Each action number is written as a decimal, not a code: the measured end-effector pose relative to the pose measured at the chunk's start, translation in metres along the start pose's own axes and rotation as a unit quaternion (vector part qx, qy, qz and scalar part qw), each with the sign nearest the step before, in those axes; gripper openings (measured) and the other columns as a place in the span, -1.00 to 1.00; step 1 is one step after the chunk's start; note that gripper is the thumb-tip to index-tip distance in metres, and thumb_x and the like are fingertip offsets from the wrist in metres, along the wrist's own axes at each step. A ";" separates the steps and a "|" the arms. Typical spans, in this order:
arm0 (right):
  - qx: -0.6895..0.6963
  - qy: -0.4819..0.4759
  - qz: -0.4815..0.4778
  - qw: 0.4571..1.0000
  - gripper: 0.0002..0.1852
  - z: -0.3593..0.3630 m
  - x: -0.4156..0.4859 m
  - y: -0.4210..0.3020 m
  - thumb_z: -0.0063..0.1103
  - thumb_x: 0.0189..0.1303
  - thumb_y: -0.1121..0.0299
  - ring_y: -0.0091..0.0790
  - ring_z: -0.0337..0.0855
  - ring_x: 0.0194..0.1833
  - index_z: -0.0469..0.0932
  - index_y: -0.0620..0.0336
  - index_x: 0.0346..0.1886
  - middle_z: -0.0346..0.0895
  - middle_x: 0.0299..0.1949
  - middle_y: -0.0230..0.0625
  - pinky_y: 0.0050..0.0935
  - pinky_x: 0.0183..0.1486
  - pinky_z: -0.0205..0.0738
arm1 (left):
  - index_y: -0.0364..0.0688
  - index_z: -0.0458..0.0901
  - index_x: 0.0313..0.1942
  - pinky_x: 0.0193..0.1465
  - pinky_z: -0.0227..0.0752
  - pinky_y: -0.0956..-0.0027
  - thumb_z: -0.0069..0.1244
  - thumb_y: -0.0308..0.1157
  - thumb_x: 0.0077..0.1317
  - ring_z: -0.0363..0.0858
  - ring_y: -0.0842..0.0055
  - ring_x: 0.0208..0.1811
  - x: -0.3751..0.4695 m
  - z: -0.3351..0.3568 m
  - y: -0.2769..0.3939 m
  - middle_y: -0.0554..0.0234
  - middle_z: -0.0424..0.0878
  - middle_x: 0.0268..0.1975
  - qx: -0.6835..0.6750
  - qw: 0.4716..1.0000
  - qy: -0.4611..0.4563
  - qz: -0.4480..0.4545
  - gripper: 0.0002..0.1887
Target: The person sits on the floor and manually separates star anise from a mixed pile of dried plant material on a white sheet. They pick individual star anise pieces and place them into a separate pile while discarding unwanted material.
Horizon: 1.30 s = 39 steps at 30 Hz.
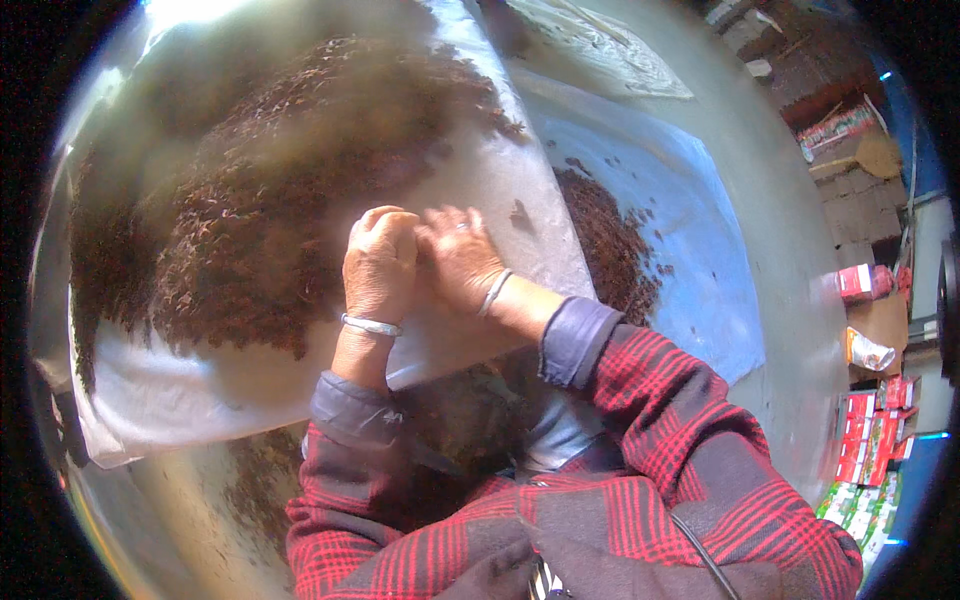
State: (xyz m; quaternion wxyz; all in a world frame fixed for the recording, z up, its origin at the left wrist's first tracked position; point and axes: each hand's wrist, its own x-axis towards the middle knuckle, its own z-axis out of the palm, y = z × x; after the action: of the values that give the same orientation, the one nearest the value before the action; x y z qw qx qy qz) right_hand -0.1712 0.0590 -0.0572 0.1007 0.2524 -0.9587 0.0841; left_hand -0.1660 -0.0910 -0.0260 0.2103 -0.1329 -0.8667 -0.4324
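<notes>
My left hand [381, 259] is raised over the front part of a white cloth [172, 382], its fingers curled with the knuckles up. My right hand [463, 255] meets it at the fingertips and is blurred. Whatever lies between the fingers is hidden from above. Beyond and left of both hands spreads a large heap of dried, reddish-brown star anise [232, 247] on the cloth. A single loose piece [519, 215] lies on the cloth just right of my right hand.
Lower on the right, a blue sheet [697, 247] on the floor bears a second brown heap [611, 247]. A pale sheet [630, 64] lies farther back. Red packages [862, 442], green packages [862, 506] and stacked cartons [855, 202] line the right side.
</notes>
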 end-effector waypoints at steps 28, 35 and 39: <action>0.137 0.094 0.155 0.974 -0.25 -0.005 0.113 0.188 0.18 0.23 -0.08 0.03 0.30 0.37 0.36 0.31 0.32 0.32 0.34 0.06 -0.17 0.42 0.16 | -0.19 0.61 -0.27 -0.07 0.56 0.23 0.08 -0.62 0.06 0.60 0.18 -0.09 -0.011 -0.019 0.038 0.15 0.65 -0.14 -0.009 0.997 -0.032 0.065 -0.79; 0.116 0.136 0.163 0.970 0.10 0.041 0.165 0.224 -0.09 0.12 -0.53 0.08 0.18 0.44 0.20 0.31 0.43 0.20 0.42 0.12 -0.14 0.47 0.03 | -0.17 0.63 -0.27 -0.13 0.57 0.26 0.05 -0.64 0.01 0.62 0.22 -0.16 -0.018 -0.038 0.043 0.14 0.66 -0.17 -0.039 0.995 -0.089 0.031 -0.75; 0.130 0.099 0.096 0.982 -0.15 0.045 0.196 0.224 0.01 0.23 -0.32 -0.04 0.29 0.39 0.37 0.21 0.35 0.34 0.35 0.00 -0.20 0.45 0.10 | -0.17 0.63 -0.28 -0.16 0.58 0.27 0.03 -0.66 0.00 0.63 0.21 -0.19 -0.012 -0.033 0.043 0.13 0.67 -0.20 -0.047 0.994 -0.099 0.021 -0.74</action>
State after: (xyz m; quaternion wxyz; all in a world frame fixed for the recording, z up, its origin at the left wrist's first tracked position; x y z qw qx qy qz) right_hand -0.4573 0.1500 -0.0789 0.1528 0.1607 -0.9446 0.2420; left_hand -0.1294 -0.0932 0.0159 0.1258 -0.2025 -0.8590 -0.4531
